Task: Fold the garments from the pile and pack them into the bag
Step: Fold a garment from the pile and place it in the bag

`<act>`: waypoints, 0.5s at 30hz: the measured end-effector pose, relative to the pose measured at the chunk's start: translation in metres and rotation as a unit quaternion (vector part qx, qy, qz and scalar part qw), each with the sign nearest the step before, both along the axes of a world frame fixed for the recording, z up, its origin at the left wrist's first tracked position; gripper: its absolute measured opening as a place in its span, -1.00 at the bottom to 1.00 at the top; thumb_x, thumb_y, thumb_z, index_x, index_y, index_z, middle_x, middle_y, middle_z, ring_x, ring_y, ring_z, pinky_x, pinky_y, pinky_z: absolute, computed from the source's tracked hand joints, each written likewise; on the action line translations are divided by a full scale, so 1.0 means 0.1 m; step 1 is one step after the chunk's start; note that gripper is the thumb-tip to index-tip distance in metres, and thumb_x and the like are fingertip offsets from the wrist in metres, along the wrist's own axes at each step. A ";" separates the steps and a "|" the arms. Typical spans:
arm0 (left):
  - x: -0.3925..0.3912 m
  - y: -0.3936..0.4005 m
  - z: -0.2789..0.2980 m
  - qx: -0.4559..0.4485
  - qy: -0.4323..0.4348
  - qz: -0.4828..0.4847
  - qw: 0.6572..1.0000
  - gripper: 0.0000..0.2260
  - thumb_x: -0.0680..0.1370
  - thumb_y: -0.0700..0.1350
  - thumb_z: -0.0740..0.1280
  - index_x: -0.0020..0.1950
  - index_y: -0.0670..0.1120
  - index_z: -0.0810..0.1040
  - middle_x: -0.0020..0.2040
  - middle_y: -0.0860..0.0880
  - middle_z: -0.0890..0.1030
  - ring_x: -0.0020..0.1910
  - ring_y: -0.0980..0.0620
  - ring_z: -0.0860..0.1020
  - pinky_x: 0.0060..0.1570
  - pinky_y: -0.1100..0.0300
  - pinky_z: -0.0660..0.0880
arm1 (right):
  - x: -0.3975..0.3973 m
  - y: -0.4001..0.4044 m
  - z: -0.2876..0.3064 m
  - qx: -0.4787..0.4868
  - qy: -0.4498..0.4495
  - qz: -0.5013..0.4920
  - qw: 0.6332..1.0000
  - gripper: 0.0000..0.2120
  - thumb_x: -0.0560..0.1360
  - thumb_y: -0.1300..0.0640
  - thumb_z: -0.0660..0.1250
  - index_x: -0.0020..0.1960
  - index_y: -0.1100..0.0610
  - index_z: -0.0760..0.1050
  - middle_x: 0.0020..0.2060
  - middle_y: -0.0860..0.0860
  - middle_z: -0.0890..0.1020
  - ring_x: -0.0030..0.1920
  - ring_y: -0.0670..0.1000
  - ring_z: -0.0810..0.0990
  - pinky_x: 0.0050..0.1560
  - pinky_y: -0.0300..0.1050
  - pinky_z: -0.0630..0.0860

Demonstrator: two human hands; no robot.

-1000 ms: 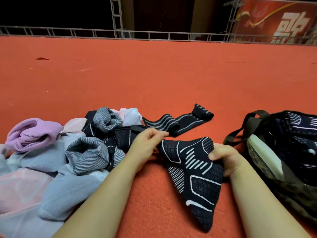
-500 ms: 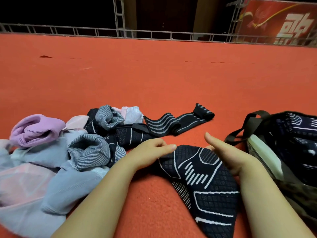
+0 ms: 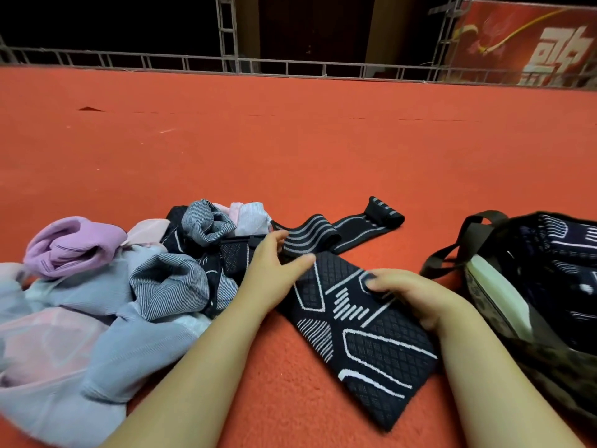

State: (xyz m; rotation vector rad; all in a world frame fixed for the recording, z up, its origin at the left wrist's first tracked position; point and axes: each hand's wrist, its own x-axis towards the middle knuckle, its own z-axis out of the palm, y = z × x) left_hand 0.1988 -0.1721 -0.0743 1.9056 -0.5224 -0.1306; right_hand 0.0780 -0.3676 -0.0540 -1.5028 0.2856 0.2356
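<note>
Red-orange carpet, short-napped and slightly fuzzy, spreads before us to a metal truss railing and a red banner with pale characters at the far right. On the carpet between our forearms lies a black knit garment, flat and roughly rectangular, its surface a fine diamond grid crossed by white lines and bars. Our right hand rests on its upper right part, fingers bent with the tips pressing the fabric. Our left hand sits at the garment's upper left corner, fingers relaxed and spread apart, the thumb reaching over the knit; we cannot tell whether it grips anything. Just beyond lies a black elastic strap with grey stripes, looped and partly rolled at its far end. To the left sits the pile of crumpled garments: lilac, pale blue ribbed, sheer pink and fine-striped grey cloth. At the right edge stands the dark bag, open, with webbing handles and patterned dark fabric inside.
</note>
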 end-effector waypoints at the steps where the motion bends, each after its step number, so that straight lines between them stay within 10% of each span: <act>1: 0.01 0.00 -0.03 0.051 -0.045 -0.003 0.998 -0.39 0.41 0.02 0.47 0.40 -0.03 0.33 0.35 0.02 0.38 0.35 0.07 0.34 0.36 0.19 0.25 | 0.02 0.01 0.00 -0.077 0.013 -0.013 0.997 -0.48 0.20 -0.03 0.53 0.11 0.14 0.58 0.04 0.17 0.66 -0.01 0.14 0.65 0.08 0.06 0.55; 5: 0.00 -0.03 -0.06 0.129 -0.125 -0.003 0.984 -0.38 0.38 0.01 0.48 0.38 -0.07 0.36 0.35 -0.04 0.39 0.38 -0.02 0.31 0.37 0.16 0.20 | 0.08 0.11 0.05 -0.256 0.052 -0.068 0.963 -0.76 0.41 -0.01 0.46 -0.01 0.11 0.58 -0.13 0.07 0.70 -0.12 0.08 0.68 0.08 0.11 0.57; 10: -0.10 0.00 -0.03 0.016 -0.046 0.019 0.999 -0.58 0.51 0.00 0.36 0.34 -0.05 0.41 0.24 0.09 0.42 0.27 0.14 0.36 0.22 0.31 0.21 | -0.07 0.27 0.13 -0.018 -0.085 -0.120 0.989 -0.90 0.53 0.30 0.26 -0.01 0.22 0.55 -0.17 0.17 0.68 -0.22 0.09 0.66 -0.18 -0.03 0.62; 15: -0.19 0.01 0.15 -0.140 0.141 -0.014 0.980 -0.65 0.48 0.22 0.27 0.14 0.03 0.47 0.03 0.01 0.58 -0.17 0.13 0.49 -0.08 0.13 0.46 | -0.06 0.42 0.30 0.126 -0.229 -0.232 0.937 -0.79 0.58 0.28 0.13 0.12 0.20 0.50 -0.11 0.10 0.70 -0.14 0.04 0.68 -0.19 -0.12 0.62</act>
